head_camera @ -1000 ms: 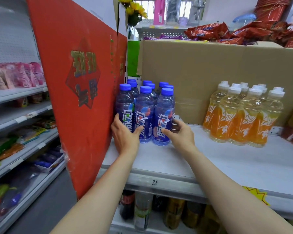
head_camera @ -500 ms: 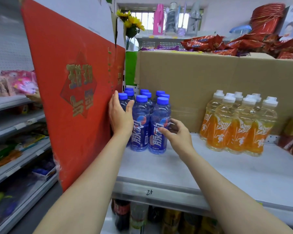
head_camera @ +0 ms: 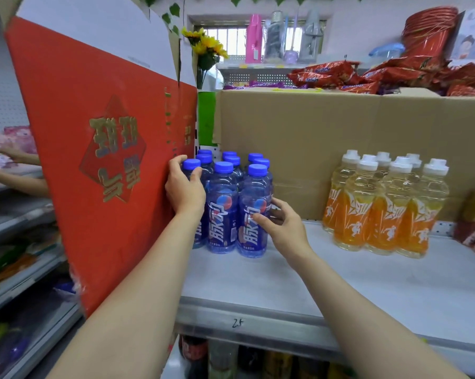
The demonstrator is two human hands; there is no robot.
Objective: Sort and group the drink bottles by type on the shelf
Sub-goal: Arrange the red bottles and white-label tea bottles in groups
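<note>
On grey metal shelf [head_camera: 340,285], hands [head_camera: 185,191] [head_camera: 284,228] grip ribbed plastic bottles [head_camera: 222,212]

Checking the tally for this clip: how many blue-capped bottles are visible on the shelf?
9 blue-capped bottles, three rows of three against the red box; the left hand covers the front-left one. More may be hidden behind.

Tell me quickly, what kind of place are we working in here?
Most likely a small grocery shop: shelf edge with a handwritten price, blue-capped drink bottles grouped beside orange drink bottles, and snack packets piled on a carton.
</note>
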